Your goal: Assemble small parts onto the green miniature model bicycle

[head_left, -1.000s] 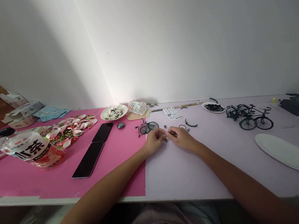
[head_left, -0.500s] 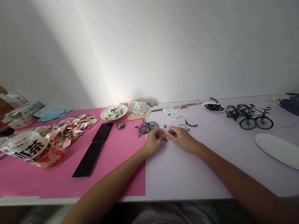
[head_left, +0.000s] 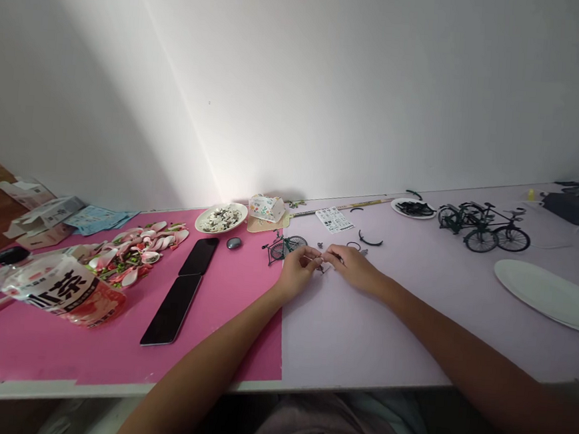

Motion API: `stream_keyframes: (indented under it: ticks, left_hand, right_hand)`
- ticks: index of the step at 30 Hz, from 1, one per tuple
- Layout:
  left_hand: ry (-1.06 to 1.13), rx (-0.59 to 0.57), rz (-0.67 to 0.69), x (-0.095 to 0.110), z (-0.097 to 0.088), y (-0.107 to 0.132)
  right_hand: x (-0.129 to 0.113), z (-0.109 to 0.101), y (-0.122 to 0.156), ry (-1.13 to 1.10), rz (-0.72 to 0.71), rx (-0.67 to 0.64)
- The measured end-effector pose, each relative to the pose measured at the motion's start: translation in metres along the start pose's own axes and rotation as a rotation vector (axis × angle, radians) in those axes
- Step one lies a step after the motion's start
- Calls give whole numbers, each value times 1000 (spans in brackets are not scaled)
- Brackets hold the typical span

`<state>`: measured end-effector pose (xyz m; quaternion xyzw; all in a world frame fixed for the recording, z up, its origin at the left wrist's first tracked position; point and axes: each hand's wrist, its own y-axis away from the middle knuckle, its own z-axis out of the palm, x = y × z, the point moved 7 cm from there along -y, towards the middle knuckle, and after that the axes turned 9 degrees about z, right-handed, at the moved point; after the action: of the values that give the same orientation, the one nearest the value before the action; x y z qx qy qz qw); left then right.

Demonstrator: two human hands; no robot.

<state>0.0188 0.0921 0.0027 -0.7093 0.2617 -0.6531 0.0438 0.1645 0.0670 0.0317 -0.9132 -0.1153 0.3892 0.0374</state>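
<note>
My left hand [head_left: 299,268] and my right hand [head_left: 350,264] meet fingertip to fingertip over the pale part of the table. Both are closed in a pinch around something small and dark, mostly covered by the fingers, whose kind I cannot make out. Just behind my left hand a small dark model bicycle [head_left: 282,246] lies across the pink and pale surfaces. Beyond my right hand are a thin black ring [head_left: 353,246], a curved black strip [head_left: 370,241] and a tiny grey piece [head_left: 320,245].
On the right stand assembled model bicycles [head_left: 489,229], a plate of black parts [head_left: 396,209] and an oval white plate [head_left: 539,283]. At left lie a drink bottle [head_left: 68,290], two black phones [head_left: 172,308], pink-and-white pieces [head_left: 133,258] and a plate of white pieces [head_left: 200,225]. A printed sheet [head_left: 334,219] lies behind.
My fingers have shifted slightly around the small piece, and the right fingertips sit a little differently. The things on the table stay where they were.
</note>
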Motion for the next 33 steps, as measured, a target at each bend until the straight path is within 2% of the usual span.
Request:
stream_keyframes:
  ticks: [5, 9, 13, 21, 26, 29, 31, 33]
  left_hand:
    - [49, 36, -6, 0, -3, 0]
    - [106, 96, -23, -2, -6, 0]
    - [127, 163, -38, -4, -11, 0]
    - [111, 147, -47, -4, -10, 0]
    - [27, 114, -27, 0, -10, -1]
    - [-66, 80, 45, 9, -12, -3]
    - [-215, 58, 105, 21, -17, -5]
    - [-500, 18, 152, 34, -23, -7]
  right_hand:
    - [-7, -7, 4, -40, 28, 48]
    - [-12, -4, 7, -169, 16, -27]
    - [-11, 3, 8, -155, -3, -67]
    - [-10, 10, 6, -181, -47, -87]
    - [-5, 9, 3, -214, -17, -68]
    - [-3, 7, 3, -202, -8, -23]
    - [-4, 3, 3, -194, -13, 29]
    - [-5, -1, 3, -180, -33, 83]
